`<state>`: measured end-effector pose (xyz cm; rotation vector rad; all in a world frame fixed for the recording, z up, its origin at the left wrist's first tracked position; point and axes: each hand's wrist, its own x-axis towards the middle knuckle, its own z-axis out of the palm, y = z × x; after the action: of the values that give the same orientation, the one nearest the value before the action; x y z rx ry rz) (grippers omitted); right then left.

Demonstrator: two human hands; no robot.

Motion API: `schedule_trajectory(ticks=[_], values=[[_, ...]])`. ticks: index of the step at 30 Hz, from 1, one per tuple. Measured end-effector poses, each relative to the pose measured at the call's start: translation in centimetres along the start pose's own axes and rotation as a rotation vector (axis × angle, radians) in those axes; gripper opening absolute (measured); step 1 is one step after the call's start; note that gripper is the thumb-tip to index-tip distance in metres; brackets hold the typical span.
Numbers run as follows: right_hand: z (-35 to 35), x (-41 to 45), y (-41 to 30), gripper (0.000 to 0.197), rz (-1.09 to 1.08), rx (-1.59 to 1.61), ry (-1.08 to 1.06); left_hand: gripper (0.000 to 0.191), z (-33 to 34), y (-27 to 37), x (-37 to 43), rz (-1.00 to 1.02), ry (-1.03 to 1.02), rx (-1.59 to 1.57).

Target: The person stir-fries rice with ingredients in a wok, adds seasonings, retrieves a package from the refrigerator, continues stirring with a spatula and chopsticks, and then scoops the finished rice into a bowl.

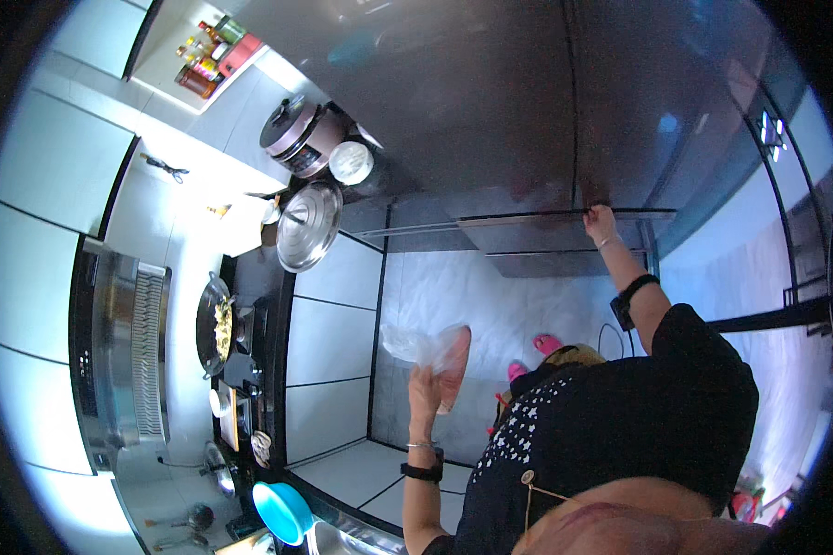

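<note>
My left hand (425, 394) pinches a thin clear plastic bag (416, 344). Against the bag lies a long pink object (456, 371) with rounded ends, partly covered by the film; it resembles a piece of meat, but I cannot tell for sure. Farther right, my right hand (600, 223) has its fingers curled at the lower edge of a dark, glossy refrigerator door (625, 152). The fingertips are partly hidden, so their exact hold is unclear. Below that edge, a grey lower panel (534, 232) stands over the pale floor.
On the dark counter at left, a wok (215, 326) with food sits on the stove, under a range hood (128, 347). A steel lid (310, 227), a rice cooker (298, 135) and a white bowl (351, 163) stand near the refrigerator. A blue basin (283, 512) rests by the sink.
</note>
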<state>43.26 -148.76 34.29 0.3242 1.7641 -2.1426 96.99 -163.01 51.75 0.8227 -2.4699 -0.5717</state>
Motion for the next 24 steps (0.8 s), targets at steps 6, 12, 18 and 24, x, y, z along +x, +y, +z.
schedule_trajectory(ticks=[6,12,18,24], values=[[0.7,-3.9,-3.5,0.029,0.269,0.734,-0.247,0.016,0.5,-1.9,2.1,-0.61,-0.227,-0.645],[-2.3,-11.3,-4.9,0.014,0.261,0.66,-0.032,0.023,0.9,-0.4,4.5,-0.703,-0.091,-1.276],[-11.7,-17.2,-2.2,0.027,0.185,0.813,-0.239,0.025,0.7,2.1,7.0,-0.599,-0.057,-1.421],[-18.3,-21.3,-3.5,0.029,-0.074,0.659,0.124,0.031,0.5,5.1,10.4,-0.524,-0.163,-1.53]])
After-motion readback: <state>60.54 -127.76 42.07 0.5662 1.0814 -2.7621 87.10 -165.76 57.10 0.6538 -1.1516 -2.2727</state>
